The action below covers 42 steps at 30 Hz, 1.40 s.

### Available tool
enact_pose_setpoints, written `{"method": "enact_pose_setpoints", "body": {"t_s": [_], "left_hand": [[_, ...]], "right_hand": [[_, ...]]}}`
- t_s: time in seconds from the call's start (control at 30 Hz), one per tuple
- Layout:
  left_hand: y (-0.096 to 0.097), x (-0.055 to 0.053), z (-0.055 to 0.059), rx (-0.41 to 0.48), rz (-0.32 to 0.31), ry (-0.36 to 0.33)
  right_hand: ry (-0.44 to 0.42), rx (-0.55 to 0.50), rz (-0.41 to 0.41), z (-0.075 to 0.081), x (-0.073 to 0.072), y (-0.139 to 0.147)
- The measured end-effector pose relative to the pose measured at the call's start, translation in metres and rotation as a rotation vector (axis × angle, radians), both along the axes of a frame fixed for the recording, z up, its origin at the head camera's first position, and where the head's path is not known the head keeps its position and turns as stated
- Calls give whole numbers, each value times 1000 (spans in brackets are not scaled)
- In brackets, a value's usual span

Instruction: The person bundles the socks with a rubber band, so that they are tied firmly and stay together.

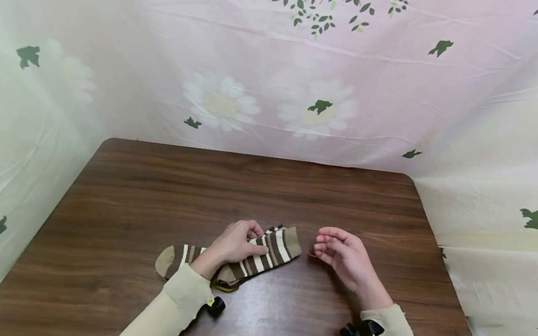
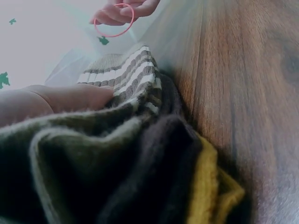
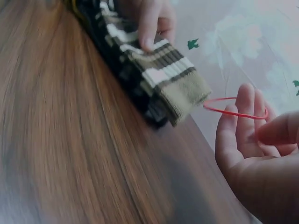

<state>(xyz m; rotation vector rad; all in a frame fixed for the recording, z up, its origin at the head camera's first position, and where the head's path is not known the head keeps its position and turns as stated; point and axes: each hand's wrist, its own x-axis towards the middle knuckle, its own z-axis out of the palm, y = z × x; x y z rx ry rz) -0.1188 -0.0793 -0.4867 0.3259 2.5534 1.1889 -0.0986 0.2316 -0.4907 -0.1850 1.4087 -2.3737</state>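
A stack of striped socks in brown, tan and white lies on the table, its cuffs toward the right. One sock's toe sticks out to the left behind the wrist. My left hand holds the stack across its middle, thumb on the near side and fingers on the far side. Dark and mustard-yellow knit shows low in the stack in the left wrist view. Just right of the cuffs, my right hand pinches a thin red rubber band. The loop hangs off the fingers, near the cuff end.
The dark wood-grain table has rounded far corners. Pale fabric printed with flowers, leaves and green birds surrounds it at the back and sides. Small black cameras are strapped at both wrists.
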Motion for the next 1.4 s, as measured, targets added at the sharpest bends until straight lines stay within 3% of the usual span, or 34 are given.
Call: {"method": "enact_pose_setpoints", "body": {"t_s": [0.23,0.4,0.8,0.9,1.2,1.4], "left_hand": [[-1,1,-2,31,0,9],[-2,0,-3,40,-4,15],[-5,-3,-3,82,-3,-48],[-5,-5,-3,89,0,-53],[-1,-10,-3,59,-34,16],[0,-12,-6,93,-42,1]], "right_hand": [[-41,-179,8,-10,0,-4],[-43,-223,17,-15,0,-10],[43,-363,182,-21,-1,-19],[44,-353,201,-22,-2,-19],[46,-243,173,-23,-3,-19],[82,-80,99,-25,-6,-18]]}}
